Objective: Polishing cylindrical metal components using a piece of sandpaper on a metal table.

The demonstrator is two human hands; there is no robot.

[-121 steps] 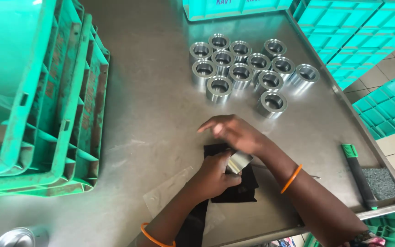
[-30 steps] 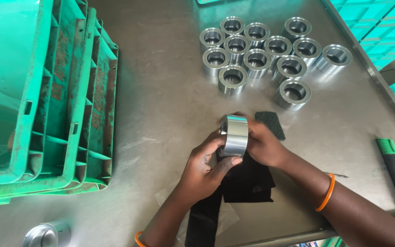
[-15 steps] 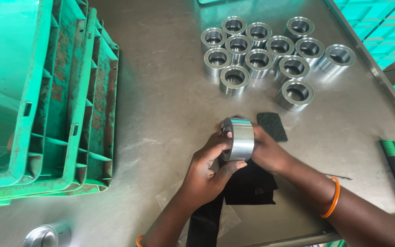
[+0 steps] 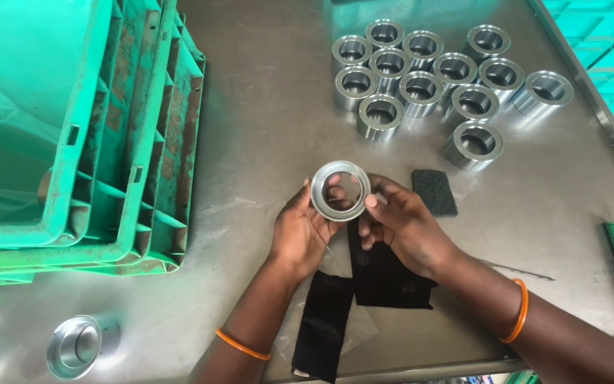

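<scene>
Head view shows two hands holding up one shiny metal ring point(image 4: 340, 190) over a steel table point(image 4: 264, 128). Left hand point(image 4: 300, 231) has its fingers bent around the ring's edge at about 8 o'clock, and right hand point(image 4: 399, 224) pinches the edge at about 4 o'clock, with a thumb on the rim. Both hands are closed on the ring, and its open hole faces the camera. It looks hard and thick, so it is probably heavy for its size and will not bend. Its smooth, polished skin looks slippery, so the outer edge, gripped from two sides, seems the safest place to hold. Under the hands lies a black cloth point(image 4: 385, 274). A dark scrub pad point(image 4: 434, 192) sits at 3 o'clock from the ring. More metal rings point(image 4: 421, 89) stand together at 1 o'clock, and green crates point(image 4: 72, 135) are stacked at 9 o'clock.
</scene>
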